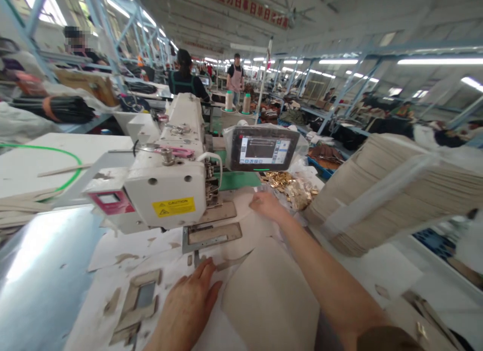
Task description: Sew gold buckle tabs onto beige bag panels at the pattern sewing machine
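Note:
A large beige fabric piece (271,290) lies on the work surface, reaching up beside the white sewing machine (166,190). My right hand (266,204) has its fingers curled together at the upper edge of that piece; whether they pinch it is hard to see. Below the machine head, my left hand (192,300) rests flat with fingers extended, its fingertips near the lower corner of a metal frame (213,236) and a narrow strip at the fabric's edge. A second frame holding beige material (217,212) sits just above, under the machine head.
A lit control screen (264,149) stands behind the work area, with gold metal parts (298,187) beside it. A tall beige fabric stack (400,190) leans at right. A rectangular template (139,300) lies at lower left. People work farther back.

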Motion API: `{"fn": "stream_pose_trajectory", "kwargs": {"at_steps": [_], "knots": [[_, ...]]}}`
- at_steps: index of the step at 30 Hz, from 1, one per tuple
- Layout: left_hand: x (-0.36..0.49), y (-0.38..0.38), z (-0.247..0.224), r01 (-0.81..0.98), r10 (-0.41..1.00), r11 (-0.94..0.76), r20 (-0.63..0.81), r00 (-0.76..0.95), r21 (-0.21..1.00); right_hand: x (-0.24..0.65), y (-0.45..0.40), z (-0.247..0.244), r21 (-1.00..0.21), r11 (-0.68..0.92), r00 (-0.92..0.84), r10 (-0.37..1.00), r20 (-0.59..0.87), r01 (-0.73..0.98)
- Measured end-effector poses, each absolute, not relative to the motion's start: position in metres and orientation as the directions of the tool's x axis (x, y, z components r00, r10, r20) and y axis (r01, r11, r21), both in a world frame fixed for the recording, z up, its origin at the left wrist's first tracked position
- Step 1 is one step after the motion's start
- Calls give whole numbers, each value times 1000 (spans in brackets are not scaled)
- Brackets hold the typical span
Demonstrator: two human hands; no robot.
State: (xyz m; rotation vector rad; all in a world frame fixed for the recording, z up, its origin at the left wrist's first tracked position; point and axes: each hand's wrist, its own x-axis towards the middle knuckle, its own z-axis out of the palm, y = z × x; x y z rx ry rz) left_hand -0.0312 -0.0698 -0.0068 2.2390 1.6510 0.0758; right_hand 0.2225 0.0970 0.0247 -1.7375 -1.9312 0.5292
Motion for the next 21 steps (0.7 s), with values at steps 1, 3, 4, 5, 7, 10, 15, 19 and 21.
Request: {"fn": "stream_pose_trajectory", "kwargs": {"at_steps": [1,3,4,5,7,10,15,19,21], "knots": [[-34,-69,-11,895,937,-239,-153,314,375,234,96,35,-631,113,-50,992,116,767],[-39,-66,-21,821,941,-204,-124,314,534,256,88,57,-788,82,-49,997,66,610],[-40,-63,-25,765,944,-177,-113,310,620,266,82,68,-864,54,-71,997,21,501],[-39,-60,-28,695,948,-141,-105,299,705,274,76,78,-919,28,-102,995,-14,394],[-31,-52,-30,500,960,-52,-96,264,864,284,62,95,-970,7,-154,988,-31,243],[-5,-43,-16,132,983,71,-92,160,989,287,44,114,-987,17,-215,976,-19,163],[31,-44,20,-150,964,203,-171,204,968,282,29,128,-977,39,-327,944,-32,208],[37,-48,22,-133,948,262,-229,222,956,283,27,130,-972,37,-329,943,-43,234],[38,-50,16,-138,950,265,-234,204,954,286,27,128,-969,47,-338,940,-40,244]]}}
